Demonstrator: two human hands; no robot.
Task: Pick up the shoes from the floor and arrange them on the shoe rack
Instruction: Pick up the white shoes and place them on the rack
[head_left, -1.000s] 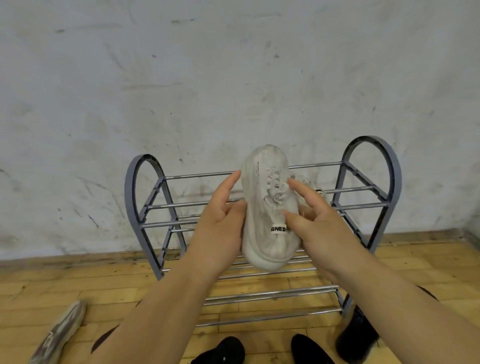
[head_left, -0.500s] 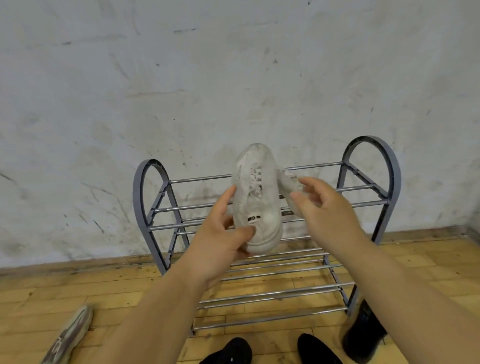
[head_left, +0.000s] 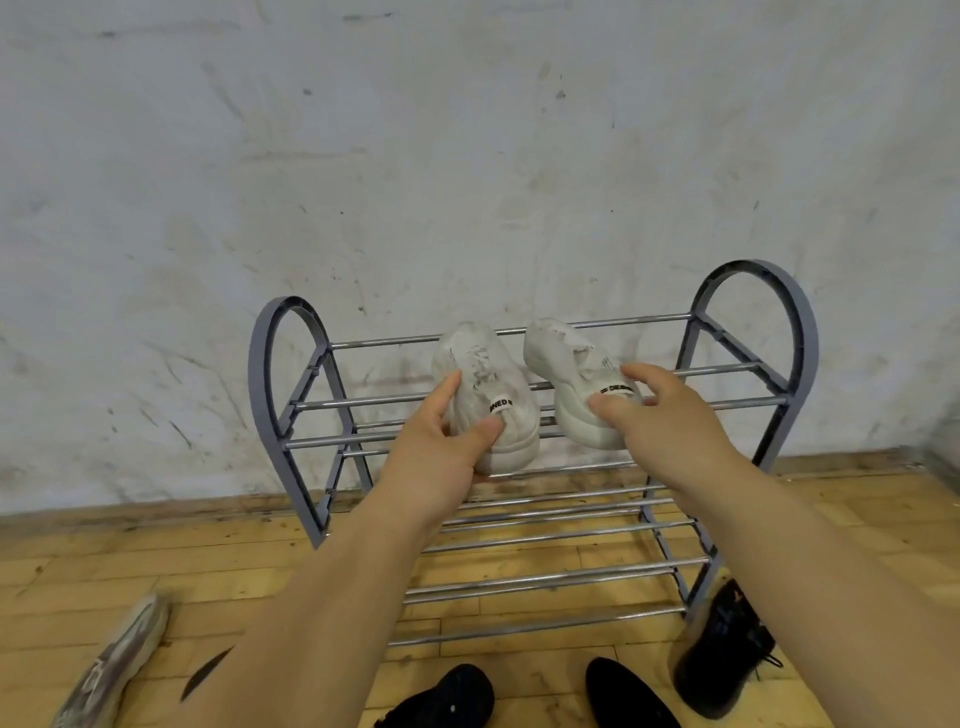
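Note:
Two white sneakers lie side by side on the top tier of a grey metal shoe rack (head_left: 283, 395), toes toward the wall. My left hand (head_left: 441, 447) grips the heel of the left white sneaker (head_left: 483, 384), thumb on its pull tab. My right hand (head_left: 660, 415) holds the heel of the right white sneaker (head_left: 569, 374), fingers over its tab. The rack's lower tiers carry nothing.
On the wooden floor lie a grey sneaker (head_left: 114, 670) at the lower left and a black sneaker (head_left: 724, 649) leaning by the rack's right leg. Two black shoe tips (head_left: 447, 696) sit at the bottom edge. A scuffed white wall (head_left: 467, 156) stands behind the rack.
The two white sneakers, held together in front of the rack before, have been separated and lowered onto the top tier, one in each hand.

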